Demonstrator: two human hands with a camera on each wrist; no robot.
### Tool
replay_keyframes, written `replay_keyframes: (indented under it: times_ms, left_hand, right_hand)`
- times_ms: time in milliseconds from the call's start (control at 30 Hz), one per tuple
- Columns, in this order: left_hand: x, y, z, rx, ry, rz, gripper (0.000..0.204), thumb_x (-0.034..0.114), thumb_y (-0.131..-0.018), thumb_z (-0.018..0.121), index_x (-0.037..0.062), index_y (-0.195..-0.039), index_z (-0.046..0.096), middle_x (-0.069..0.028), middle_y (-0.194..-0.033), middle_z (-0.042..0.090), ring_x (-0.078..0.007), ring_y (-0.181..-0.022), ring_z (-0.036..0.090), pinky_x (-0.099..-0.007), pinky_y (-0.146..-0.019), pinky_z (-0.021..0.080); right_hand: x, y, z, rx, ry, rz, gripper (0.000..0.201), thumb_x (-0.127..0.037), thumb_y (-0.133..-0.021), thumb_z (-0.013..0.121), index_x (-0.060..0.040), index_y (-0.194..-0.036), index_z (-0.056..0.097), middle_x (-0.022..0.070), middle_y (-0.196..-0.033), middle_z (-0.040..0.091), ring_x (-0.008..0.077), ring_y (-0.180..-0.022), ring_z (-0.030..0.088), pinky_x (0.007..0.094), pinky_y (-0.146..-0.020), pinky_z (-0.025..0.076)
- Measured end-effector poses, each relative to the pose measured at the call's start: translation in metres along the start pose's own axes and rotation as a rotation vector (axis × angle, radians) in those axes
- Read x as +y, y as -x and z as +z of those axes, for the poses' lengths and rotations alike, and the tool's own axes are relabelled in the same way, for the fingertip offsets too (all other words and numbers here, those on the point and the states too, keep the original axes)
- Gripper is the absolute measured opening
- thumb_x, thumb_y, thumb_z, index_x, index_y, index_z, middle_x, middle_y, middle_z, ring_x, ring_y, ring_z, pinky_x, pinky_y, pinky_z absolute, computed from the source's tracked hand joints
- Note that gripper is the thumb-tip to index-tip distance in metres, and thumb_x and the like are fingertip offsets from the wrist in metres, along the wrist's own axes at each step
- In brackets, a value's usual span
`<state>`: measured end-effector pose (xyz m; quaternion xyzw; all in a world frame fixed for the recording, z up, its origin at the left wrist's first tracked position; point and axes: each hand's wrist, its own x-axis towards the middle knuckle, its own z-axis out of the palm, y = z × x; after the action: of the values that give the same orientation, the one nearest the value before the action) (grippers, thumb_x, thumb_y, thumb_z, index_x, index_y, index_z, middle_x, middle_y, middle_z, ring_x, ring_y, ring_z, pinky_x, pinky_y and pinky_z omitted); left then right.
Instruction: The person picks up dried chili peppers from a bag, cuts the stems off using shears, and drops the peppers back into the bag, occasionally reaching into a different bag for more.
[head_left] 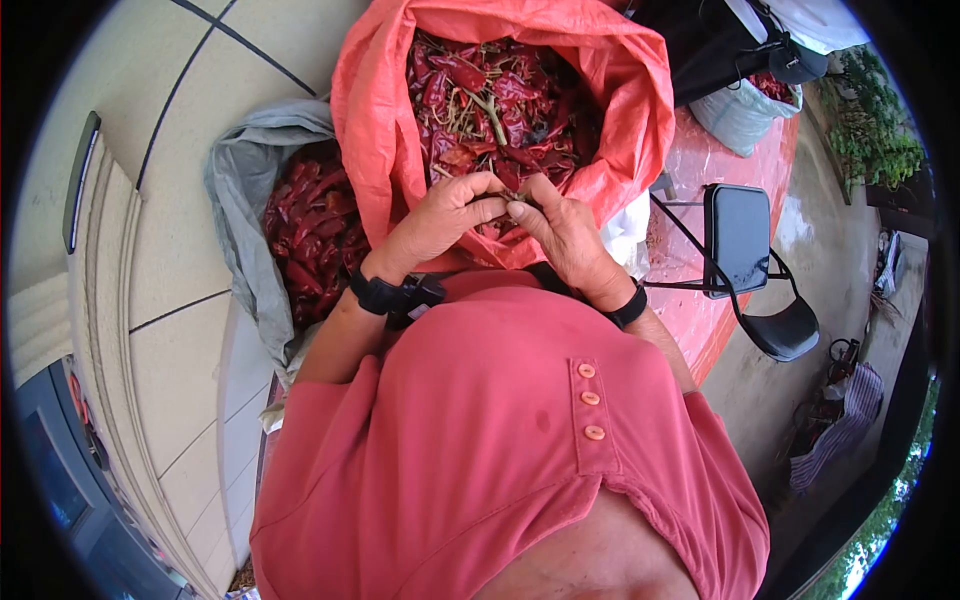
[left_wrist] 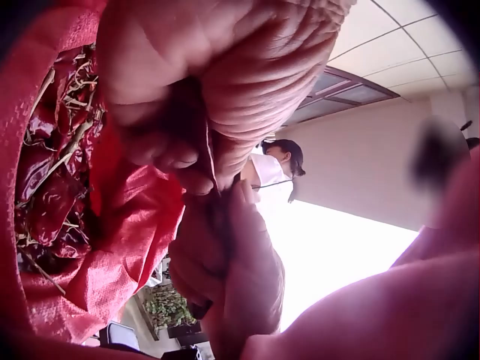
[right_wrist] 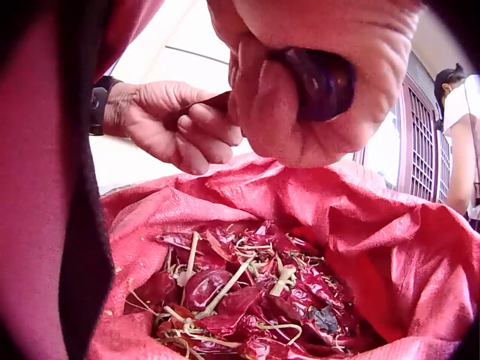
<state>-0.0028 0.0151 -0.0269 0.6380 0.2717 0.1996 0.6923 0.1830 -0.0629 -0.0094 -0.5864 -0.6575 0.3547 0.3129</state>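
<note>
The left hand (head_left: 438,222) and right hand (head_left: 572,240) pinch a thin, dark reddish piece (right_wrist: 216,101) between them, its long axis running left to right (neither hand is clearly nearer). Shiny, wrinkled red peppers (head_left: 515,92) lie below and farther out, inside a red woven-plastic sack (head_left: 376,120).

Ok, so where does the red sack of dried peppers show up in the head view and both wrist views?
Head: the red sack is at top centre.
Left wrist: down the left side, its peppers at the upper left.
Right wrist: across the lower part, mouth in plain view.
Shared landmark: the dried peppers with pale stems inside it.
</note>
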Motion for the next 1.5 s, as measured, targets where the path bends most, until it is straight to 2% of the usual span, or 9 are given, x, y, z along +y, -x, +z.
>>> replay_keyframes:
  times_ms: [367, 533, 833, 933, 967, 1033, 1067, 1200, 1500]
  left_hand:
    - [-0.01, 0.004, -0.007, -0.151, 0.273, -0.106, 0.014, 0.01, -0.095, 0.056, 0.0032, -0.106, 0.06, 0.002, -0.095, 0.06, -0.0059, -0.089, 0.055, -0.0218, -0.082, 0.046]
    - [0.006, 0.016, -0.007, -0.087, 0.246, -0.057, 0.015, 0.008, -0.094, 0.057, 0.0017, -0.108, 0.059, -0.0007, -0.099, 0.061, -0.0082, -0.095, 0.057, -0.0238, -0.086, 0.046]
    - [0.013, 0.089, -0.082, 0.486, -0.26, -0.158, 0.017, 0.005, -0.089, 0.058, 0.0005, -0.106, 0.059, -0.0045, -0.1, 0.063, -0.012, -0.092, 0.06, -0.0262, -0.083, 0.048]
    - [-0.01, 0.11, -0.109, 0.575, -0.705, -0.334, 0.019, 0.005, -0.087, 0.059, 0.0013, -0.106, 0.06, -0.0064, -0.099, 0.062, -0.0128, -0.09, 0.06, -0.0261, -0.081, 0.048]
    - [-0.008, 0.107, -0.11, 0.657, -0.901, -0.2, 0.019, 0.004, -0.087, 0.059, 0.0013, -0.106, 0.06, -0.0071, -0.098, 0.062, -0.0135, -0.089, 0.061, -0.0264, -0.08, 0.048]
    - [0.007, 0.09, -0.092, 0.809, -1.274, 0.085, 0.019, 0.004, -0.087, 0.059, 0.0012, -0.106, 0.061, -0.0086, -0.098, 0.062, -0.0149, -0.087, 0.061, -0.027, -0.079, 0.048]
    - [0.011, 0.076, -0.085, 0.793, -0.931, 0.045, 0.018, 0.004, -0.087, 0.059, 0.0009, -0.104, 0.062, -0.0091, -0.098, 0.061, -0.0176, -0.085, 0.061, -0.0285, -0.077, 0.049]
    - [0.017, -0.006, -0.058, 0.474, -0.996, 0.297, 0.023, 0.006, -0.083, 0.061, 0.0031, -0.106, 0.061, -0.0127, -0.102, 0.062, -0.029, -0.096, 0.059, -0.0356, -0.087, 0.047]
    - [-0.053, -0.146, -0.081, 0.396, -1.477, 0.248, 0.022, 0.011, -0.084, 0.05, 0.0107, -0.101, 0.064, -0.0071, -0.106, 0.058, -0.0273, -0.102, 0.052, -0.0409, -0.084, 0.043]
  right_hand:
    - [0.01, 0.004, -0.006, -0.112, -0.71, 0.136, 0.029, -0.032, -0.102, 0.045, -0.0048, -0.094, 0.049, -0.0005, -0.069, 0.045, 0.008, -0.061, 0.043, 0.0241, -0.056, 0.038]
    - [0.015, 0.015, -0.022, -0.077, -0.579, 0.301, 0.031, -0.034, -0.102, 0.044, -0.0042, -0.097, 0.051, 0.0004, -0.069, 0.047, 0.0081, -0.06, 0.043, 0.0239, -0.055, 0.037]
    - [0.067, 0.061, -0.003, 0.028, -0.165, 0.415, 0.034, -0.032, -0.1, 0.046, 0.0002, -0.11, 0.052, 0.0081, -0.071, 0.055, 0.0159, -0.064, 0.054, 0.0301, -0.06, 0.044]
    - [0.073, 0.076, -0.001, 0.09, -0.182, 0.445, 0.036, -0.033, -0.1, 0.047, -0.0007, -0.113, 0.052, 0.0101, -0.071, 0.056, 0.0177, -0.064, 0.055, 0.0314, -0.06, 0.045]
    - [0.073, 0.08, 0.001, 0.121, -0.193, 0.454, 0.036, -0.034, -0.1, 0.047, -0.0016, -0.113, 0.052, 0.0118, -0.071, 0.058, 0.0192, -0.064, 0.057, 0.0325, -0.059, 0.046]
    - [0.07, 0.085, 0.002, 0.15, -0.236, 0.482, 0.038, -0.036, -0.099, 0.048, -0.0008, -0.112, 0.053, 0.0121, -0.074, 0.059, 0.0184, -0.065, 0.057, 0.0328, -0.06, 0.046]
    - [0.073, 0.087, 0.004, 0.149, -0.233, 0.493, 0.039, -0.037, -0.099, 0.048, -0.0006, -0.112, 0.053, 0.0124, -0.075, 0.059, 0.0185, -0.066, 0.057, 0.033, -0.061, 0.046]
    - [0.072, 0.087, 0.009, 0.11, -0.24, 0.494, 0.04, -0.038, -0.098, 0.049, -0.0005, -0.113, 0.053, 0.0138, -0.079, 0.061, 0.0208, -0.068, 0.06, 0.0341, -0.064, 0.048]
    - [0.07, 0.094, 0.009, 0.154, -0.267, 0.49, 0.039, -0.035, -0.097, 0.053, -0.0008, -0.115, 0.054, 0.0144, -0.089, 0.064, 0.022, -0.074, 0.062, 0.0341, -0.068, 0.049]
